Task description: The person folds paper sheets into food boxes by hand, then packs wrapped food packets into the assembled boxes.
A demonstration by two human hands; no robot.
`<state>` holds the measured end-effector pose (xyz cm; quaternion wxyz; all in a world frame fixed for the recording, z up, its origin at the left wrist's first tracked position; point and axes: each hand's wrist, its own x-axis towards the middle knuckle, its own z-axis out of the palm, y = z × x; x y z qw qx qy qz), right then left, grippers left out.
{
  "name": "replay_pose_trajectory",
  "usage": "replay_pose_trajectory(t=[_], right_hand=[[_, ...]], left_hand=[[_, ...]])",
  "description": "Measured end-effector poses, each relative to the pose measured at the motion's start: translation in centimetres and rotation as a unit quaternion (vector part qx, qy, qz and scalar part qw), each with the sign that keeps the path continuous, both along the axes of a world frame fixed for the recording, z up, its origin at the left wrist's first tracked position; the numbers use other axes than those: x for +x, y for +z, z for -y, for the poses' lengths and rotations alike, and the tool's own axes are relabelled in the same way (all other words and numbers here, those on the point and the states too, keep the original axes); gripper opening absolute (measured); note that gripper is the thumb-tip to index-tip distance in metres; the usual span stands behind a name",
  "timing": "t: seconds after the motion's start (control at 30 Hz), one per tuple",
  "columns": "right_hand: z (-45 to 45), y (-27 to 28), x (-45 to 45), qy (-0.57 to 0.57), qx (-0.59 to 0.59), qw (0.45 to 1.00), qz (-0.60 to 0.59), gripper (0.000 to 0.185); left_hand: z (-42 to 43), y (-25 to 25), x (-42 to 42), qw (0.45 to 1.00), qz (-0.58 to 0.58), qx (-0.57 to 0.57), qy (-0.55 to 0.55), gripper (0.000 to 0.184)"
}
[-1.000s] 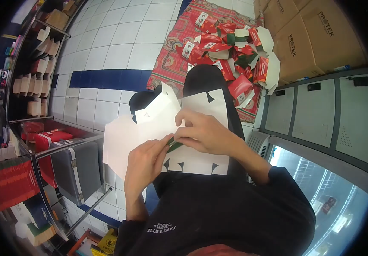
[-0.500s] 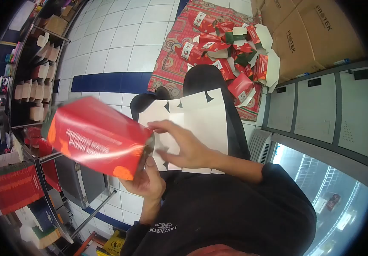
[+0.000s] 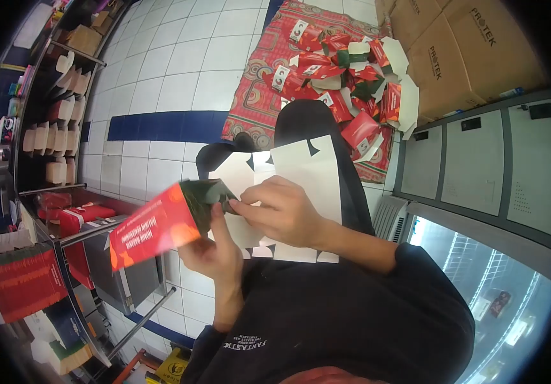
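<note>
A red-and-orange printed cardboard box (image 3: 157,227) is tilted to the left over my lap. Its dark green open end (image 3: 200,200) faces my hands. My left hand (image 3: 216,256) is closed around the near side of that end, thumb up against the green inner face. At the same end, my right hand (image 3: 282,211) pinches a green flap between thumb and fingers; its fingertips are partly hidden. Beneath the hands, flat white box blanks (image 3: 310,185) with cut notches rest across my thighs.
Several red boxes (image 3: 362,96) lie in a pile on a patterned red mat (image 3: 243,105) ahead. Brown cartons (image 3: 445,57) sit on grey lockers (image 3: 470,166) to the right. Metal shelving with stacked red blanks (image 3: 26,281) stands at left, beside a glass-fronted cabinet's opposite side.
The red box has swung lower and turned, so its green open end now shows. My right hand has closed from a looser reach into a pinch at that end.
</note>
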<state>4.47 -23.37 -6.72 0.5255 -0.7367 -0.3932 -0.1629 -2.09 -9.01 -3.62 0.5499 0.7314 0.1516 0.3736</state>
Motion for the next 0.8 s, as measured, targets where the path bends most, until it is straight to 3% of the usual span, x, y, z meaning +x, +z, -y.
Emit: replay_pose_trajectory(t=[0.17, 0.3, 0.43, 0.53, 0.6, 0.73, 0.77, 0.8], right_hand=[[0.6, 0.0, 0.1, -0.006, -0.008, 0.998, -0.059, 0.028], [0.7, 0.1, 0.1, -0.018, 0.039, 0.992, -0.121, 0.024], [0.6, 0.9, -0.3, -0.03, 0.072, 0.982, -0.173, 0.02], [0.7, 1.5, -0.4, -0.034, 0.078, 0.972, -0.218, 0.026], [0.7, 1.6, 0.1, 0.022, 0.134, 0.939, -0.317, 0.044], [1.6, 1.8, 1.1, 0.066, 0.068, 0.948, -0.303, 0.064], [1.6, 1.2, 1.2, 0.069, 0.083, 0.949, -0.295, 0.07], [1.5, 0.5, 1.2, 0.073, 0.098, 0.95, -0.288, 0.076]], left_hand=[[0.0, -0.9, -0.1, 0.996, -0.063, 0.016, -0.068, 0.037], [1.9, -1.0, -0.3, 0.992, -0.058, -0.091, -0.069, 0.04], [1.5, -1.2, -0.5, 0.988, -0.094, -0.05, -0.11, 0.043], [1.9, -1.5, -0.4, 0.989, -0.067, -0.032, -0.128, 0.047], [1.9, -0.6, -0.2, 0.974, -0.107, -0.144, -0.14, 0.049], [-0.2, -0.9, -1.2, 0.951, -0.162, -0.097, -0.244, 0.054], [-0.6, -0.9, -1.2, 0.961, -0.077, -0.081, -0.253, 0.064], [-0.8, -0.8, -1.3, 0.963, -0.063, -0.126, -0.229, 0.073]])
